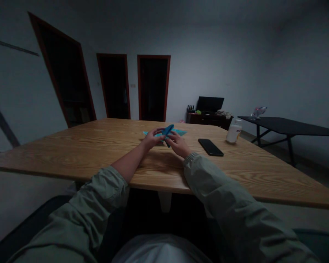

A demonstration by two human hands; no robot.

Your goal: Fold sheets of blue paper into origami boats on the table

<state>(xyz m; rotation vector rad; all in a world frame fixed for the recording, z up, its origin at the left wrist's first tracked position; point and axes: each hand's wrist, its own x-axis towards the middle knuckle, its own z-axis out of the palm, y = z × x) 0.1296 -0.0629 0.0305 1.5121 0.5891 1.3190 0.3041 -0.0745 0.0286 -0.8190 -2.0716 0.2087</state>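
Above the middle of the wooden table [98,149], my left hand [152,138] and my right hand [178,143] meet at a small dark blue folded piece [168,129] that looks like paper. The fingers of both hands are closed on it, the left from its left side and the right from its right and lower side. Just behind and under the hands lies a lighter turquoise sheet [181,132] that also looks like paper, with pointed ends showing to the left and right. My fingers hide its middle, and the folds are too small to make out.
Right of my hands a black phone [210,147] lies on the table, with a white bottle [234,132] standing farther right. A black table [293,125] stands beyond on the right. At the back wall, a dark screen [210,103] sits on a cabinet [205,119].
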